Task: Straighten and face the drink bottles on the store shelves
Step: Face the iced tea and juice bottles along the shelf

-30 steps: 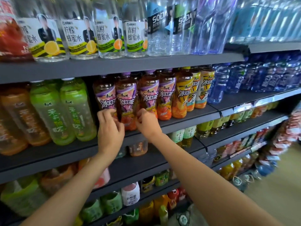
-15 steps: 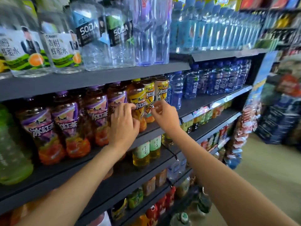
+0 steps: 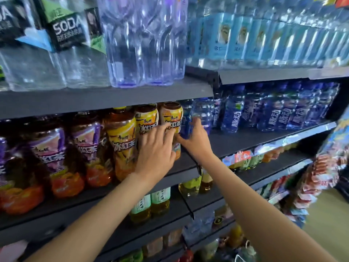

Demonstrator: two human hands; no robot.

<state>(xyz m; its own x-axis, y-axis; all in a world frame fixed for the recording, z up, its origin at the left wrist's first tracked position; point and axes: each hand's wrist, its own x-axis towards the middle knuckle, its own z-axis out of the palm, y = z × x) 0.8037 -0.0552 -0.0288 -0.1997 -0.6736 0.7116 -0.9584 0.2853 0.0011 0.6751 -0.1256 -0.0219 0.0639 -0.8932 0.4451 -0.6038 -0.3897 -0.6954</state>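
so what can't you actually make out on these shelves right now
- Head view: the left hand covers the lower label of the yellow iced tea bottle.
- The right hand hides its own grip on the orange-label bottle, and whether it touches the blue bottle.
- The soda bottles lose their caps to the top edge.
- Lower-shelf bottles are blurred; labels unreadable.

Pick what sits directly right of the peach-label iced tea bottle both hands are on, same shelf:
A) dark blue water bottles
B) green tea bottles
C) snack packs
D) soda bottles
A: the dark blue water bottles start right beside the peach-label iced tea bottle, which the left hand and right hand touch on the middle shelf.
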